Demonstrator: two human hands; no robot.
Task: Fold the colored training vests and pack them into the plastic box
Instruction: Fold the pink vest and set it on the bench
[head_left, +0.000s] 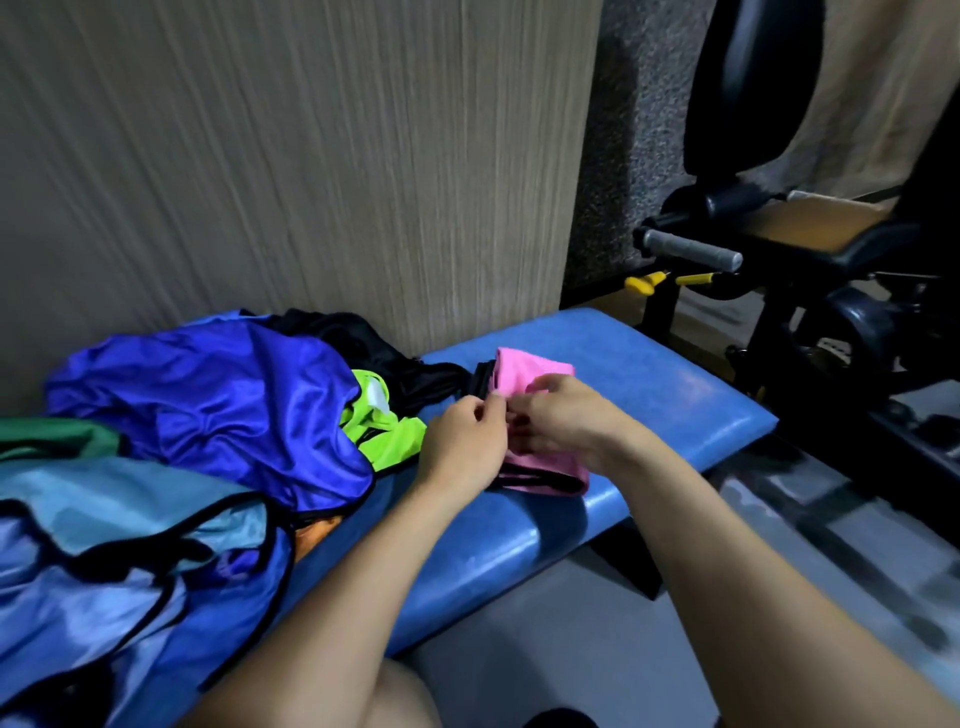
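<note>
A long blue padded vinyl surface (649, 374) is set against a beige wood-grain wall panel (311, 156), with a black exercise machine with a grey grip handle (779, 249) seen at the right. The left half of the surface is covered by a loose heap of shiny vests: a royal-blue satin vest (218, 395) lies on top, a light-blue vest edged in black binding (130, 519) is spread nearest the camera, and a neon-green vest (382, 431) and a black vest (353, 338) are tucked behind. Just right of the heap, a pink vest with black trim (535, 371), folded into a narrow, compact bundle, is laid on the surface. Its near edge is pinched by the left hand (462, 447), and its middle is gripped by the curled fingers of the right hand (558, 415).
</note>
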